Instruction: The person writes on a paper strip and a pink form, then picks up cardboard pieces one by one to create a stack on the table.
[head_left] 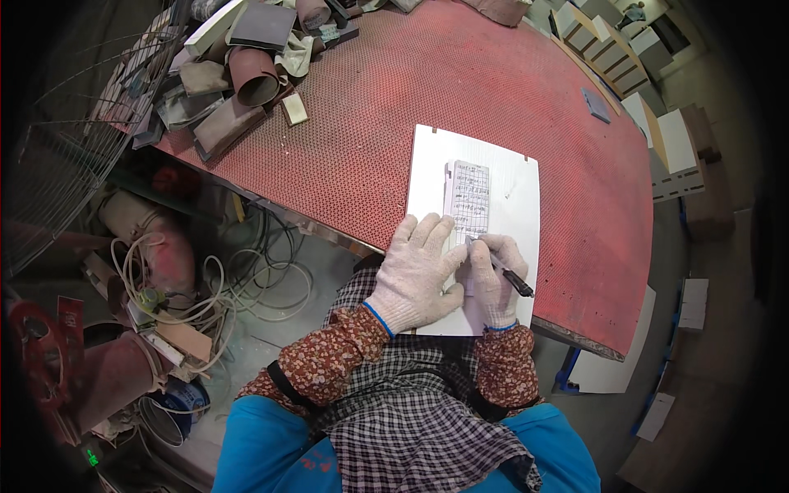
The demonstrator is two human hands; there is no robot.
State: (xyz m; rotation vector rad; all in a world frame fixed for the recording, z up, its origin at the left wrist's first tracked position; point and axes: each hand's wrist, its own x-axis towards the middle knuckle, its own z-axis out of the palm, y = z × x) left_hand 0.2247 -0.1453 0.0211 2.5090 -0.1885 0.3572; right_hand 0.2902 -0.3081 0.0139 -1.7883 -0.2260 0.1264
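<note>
A white board (514, 177) lies on the red, mesh-textured table at its near edge. On it rests a narrow notepad (471, 185) with a ruled grid and handwriting. My left hand (417, 275), in a white knit glove, lies flat with fingers spread over the board and the pad's lower left side. In my right hand (495, 279), also gloved, a black pen (515, 281) is pinched, its tip at the lower part of the page. The lower end of the pad is partly hidden by both hands.
Sanding blocks and rolled abrasive sheets (255, 76) are heaped at the table's far left, beside a wire fan guard (78, 140). Hoses and cables (218, 287) hang and lie at lower left. White panels (678, 144) stand stacked at right. A small grey block (595, 105) sits near the right edge.
</note>
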